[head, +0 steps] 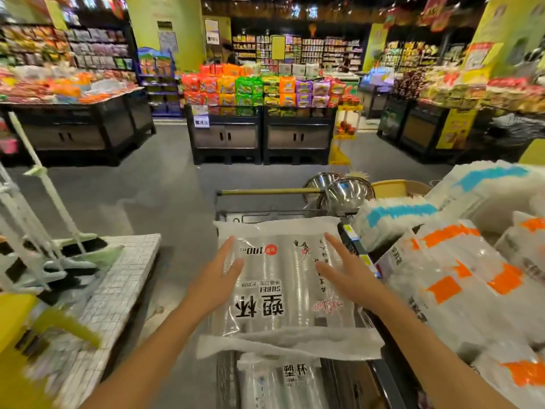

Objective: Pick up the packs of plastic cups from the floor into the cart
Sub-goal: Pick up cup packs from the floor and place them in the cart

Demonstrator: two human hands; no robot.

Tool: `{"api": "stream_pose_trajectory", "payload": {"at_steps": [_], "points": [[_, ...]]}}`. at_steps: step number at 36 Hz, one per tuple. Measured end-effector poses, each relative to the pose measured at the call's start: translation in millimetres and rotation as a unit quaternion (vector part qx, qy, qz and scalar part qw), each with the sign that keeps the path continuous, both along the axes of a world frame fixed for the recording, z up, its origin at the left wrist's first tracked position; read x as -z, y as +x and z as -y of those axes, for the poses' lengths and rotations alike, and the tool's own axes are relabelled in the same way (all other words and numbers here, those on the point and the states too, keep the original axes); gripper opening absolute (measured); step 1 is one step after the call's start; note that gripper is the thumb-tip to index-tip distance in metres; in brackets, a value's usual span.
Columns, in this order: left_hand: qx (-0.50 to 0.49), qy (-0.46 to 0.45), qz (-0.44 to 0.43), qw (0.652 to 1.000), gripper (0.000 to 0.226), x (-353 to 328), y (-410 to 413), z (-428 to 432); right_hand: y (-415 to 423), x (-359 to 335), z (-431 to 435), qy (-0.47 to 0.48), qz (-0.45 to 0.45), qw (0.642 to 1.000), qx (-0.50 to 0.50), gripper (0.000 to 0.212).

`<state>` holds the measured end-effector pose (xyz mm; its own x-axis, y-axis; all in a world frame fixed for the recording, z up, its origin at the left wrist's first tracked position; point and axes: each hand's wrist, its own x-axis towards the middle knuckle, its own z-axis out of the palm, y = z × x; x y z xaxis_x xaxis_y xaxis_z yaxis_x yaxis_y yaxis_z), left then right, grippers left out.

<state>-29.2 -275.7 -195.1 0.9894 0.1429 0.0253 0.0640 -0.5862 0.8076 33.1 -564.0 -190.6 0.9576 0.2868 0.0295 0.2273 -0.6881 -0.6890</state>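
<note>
A clear pack of plastic cups (283,284) with black lettering lies flat across the top of the cart (265,192). My left hand (218,276) lies at the pack's left edge, fingers straight. My right hand (345,270) rests on its right side, fingers spread and straight. A second pack of cups (280,379) sits lower in the cart, partly hidden under the top one. Neither hand curls round anything.
Shelved packs of cups with orange and blue bands (460,278) crowd the right side. Steel bowls (345,193) sit past the cart. A white tiled platform (124,278) with brooms (73,249) stands left. Display tables (259,134) stand across the grey aisle.
</note>
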Motion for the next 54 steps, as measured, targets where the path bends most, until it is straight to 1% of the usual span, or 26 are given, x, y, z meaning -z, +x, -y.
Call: {"api": "stream_pose_trajectory", "payload": {"at_steps": [5, 9, 16, 19, 21, 24, 26, 29, 32, 36, 40, 43, 46, 48, 50, 52, 54], "points": [[-0.013, 0.023, -0.033, 0.999, 0.057, 51.6, 72.6, 2.2, 78.7, 48.9, 2.7, 0.008, -0.038, 0.999, -0.003, 0.076], [-0.030, 0.047, -0.061, 0.997, 0.056, 94.2, 113.1, 7.3, 121.6, 89.9, -1.1, 0.016, -0.071, 0.997, -0.002, 0.076], [-0.031, 0.010, -0.133, 0.991, 0.054, 191.3, 177.7, 1.5, 183.6, 175.3, -8.1, 0.004, -0.147, 0.989, 0.007, 0.077], [-0.026, -0.006, -0.161, 0.987, 0.055, 232.9, 200.5, 0.8, 201.8, 221.5, -16.4, -0.011, -0.170, 0.985, 0.027, 0.075], [-0.027, -0.016, -0.179, 0.983, 0.056, 262.3, 212.9, 1.4, 210.1, 257.4, -22.1, -0.002, -0.189, 0.981, 0.040, 0.074], [-0.046, -0.028, -0.187, 0.981, 0.057, 313.9, 232.8, -3.1, 222.3, 310.0, -32.9, 0.018, -0.201, 0.978, 0.057, 0.071], [-0.048, -0.042, -0.192, 0.979, 0.057, 354.5, 240.7, -8.6, 230.2, 344.9, -40.5, 0.011, -0.207, 0.976, 0.061, 0.071], [-0.049, -0.022, -0.217, 0.975, 0.057, 414.4, 244.3, -16.3, 235.9, 393.4, -50.2, -0.002, -0.232, 0.970, 0.068, 0.070], [-0.054, -0.008, -0.215, 0.975, 0.058, 452.7, 246.4, -17.3, 238.0, 431.1, -56.2, -0.006, -0.248, 0.965, 0.089, 0.070], [-0.084, 0.002, -0.221, 0.972, 0.056, 474.3, 249.3, -6.5, 238.7, 464.2, -58.7, 0.008, -0.271, 0.957, 0.108, 0.069], [-0.129, 0.020, -0.210, 0.969, 0.058, 482.7, 247.4, 5.0, 239.4, 478.0, -65.9, 0.022, -0.267, 0.954, 0.132, 0.072], [-0.124, 0.016, -0.217, 0.968, 0.061, 490.7, 248.2, 3.4, 237.7, 485.3, -67.5, -0.030, -0.245, 0.957, 0.151, 0.077], [-0.109, 0.013, -0.217, 0.970, 0.060, 492.0, 251.1, -0.9, 238.5, 487.4, -72.2, -0.045, -0.239, 0.956, 0.164, 0.081], [-0.107, 0.003, -0.230, 0.967, 0.059, 488.1, 252.7, -1.6, 241.7, 487.3, -73.0, -0.054, -0.238, 0.956, 0.164, 0.082], [-0.111, -0.002, -0.249, 0.962, 0.058, 482.3, 253.5, -1.2, 243.1, 482.9, -72.8, -0.059, -0.263, 0.952, 0.148, 0.080], [-0.108, 0.018, -0.275, 0.955, 0.056, 474.6, 252.4, -1.2, 239.0, 477.5, -70.3, -0.061, -0.287, 0.947, 0.134, 0.076], [-0.104, 0.053, -0.318, 0.941, 0.053, 463.5, 252.0, -2.7, 235.7, 467.5, -69.5, -0.053, -0.316, 0.937, 0.138, 0.070]]}}
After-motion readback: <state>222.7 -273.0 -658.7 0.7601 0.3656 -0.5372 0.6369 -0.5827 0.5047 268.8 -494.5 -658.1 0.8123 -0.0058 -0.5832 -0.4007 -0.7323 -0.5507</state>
